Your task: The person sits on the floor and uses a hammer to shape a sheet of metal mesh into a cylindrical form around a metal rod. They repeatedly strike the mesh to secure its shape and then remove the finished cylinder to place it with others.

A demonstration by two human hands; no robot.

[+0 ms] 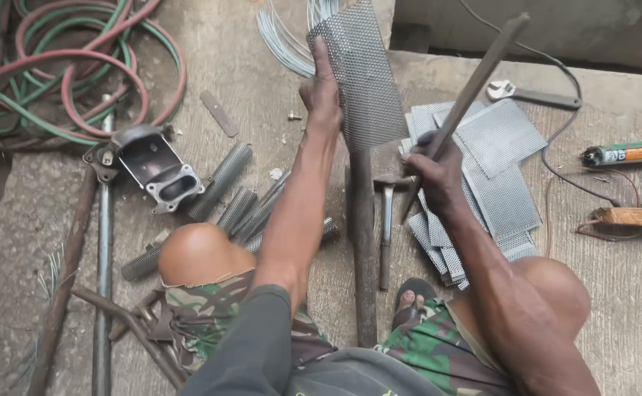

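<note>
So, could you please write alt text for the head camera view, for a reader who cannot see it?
Seen from above, a crouching person's left hand holds a curved perforated metal sheet on a long bar, while the right hand grips a metal rod. Flat perforated sheets, rolled mesh tubes, a hammer and coiled hoses lie on the concrete floor.

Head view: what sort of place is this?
Probably an informal metalwork or welding spot on a bare concrete floor: coiled gas hoses, stacked perforated metal sheets, and a hammer lie around the seated person.
</note>
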